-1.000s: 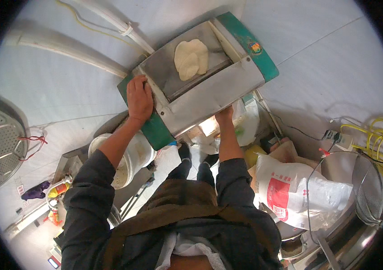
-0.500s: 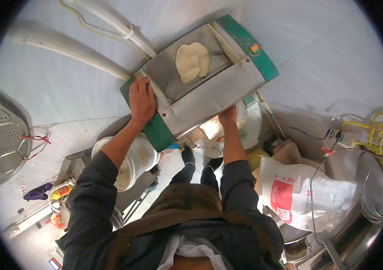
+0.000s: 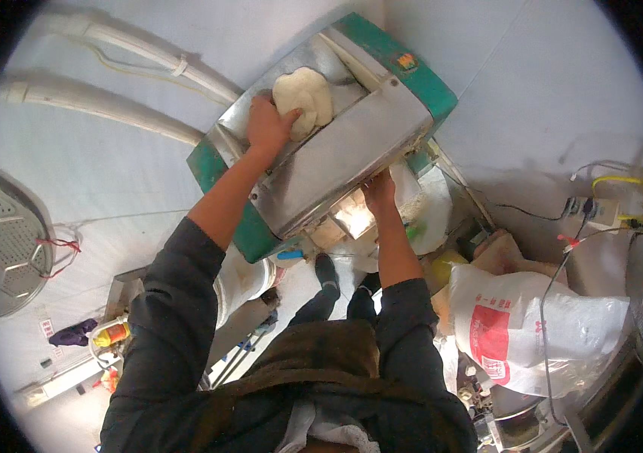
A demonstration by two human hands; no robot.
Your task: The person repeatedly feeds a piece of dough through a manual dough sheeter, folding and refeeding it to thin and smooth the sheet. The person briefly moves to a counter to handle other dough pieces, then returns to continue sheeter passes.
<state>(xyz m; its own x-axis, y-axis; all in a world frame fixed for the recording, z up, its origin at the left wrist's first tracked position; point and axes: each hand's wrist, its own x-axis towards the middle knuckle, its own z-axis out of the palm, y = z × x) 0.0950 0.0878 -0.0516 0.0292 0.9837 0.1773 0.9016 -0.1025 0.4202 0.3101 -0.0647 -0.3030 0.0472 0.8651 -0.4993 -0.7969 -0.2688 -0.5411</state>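
Observation:
A folded flat piece of pale dough (image 3: 308,98) lies in the metal tray on top of a dough roller machine (image 3: 344,151), which has green end covers and a steel front plate. My left hand (image 3: 269,128) has hold of the dough's left edge, its thumb lying over the surface and its other fingers at the far side. Below the machine's front edge is my right hand (image 3: 380,190), palm side turned under; its fingers are partly hidden there, so their grip does not show. A bright lit patch shows beside that hand.
White pipes (image 3: 133,47) run along the wall at upper left. A round perforated metal plate (image 3: 6,241) hangs at far left. White buckets (image 3: 242,283) stand below my left arm. At right sit a white and red sack (image 3: 536,325) and yellow cables (image 3: 623,181).
My left hand has left the machine's green left end and reached into the tray, taking the dough's edge. The right hand stays under the front edge. The whole view has shifted slightly.

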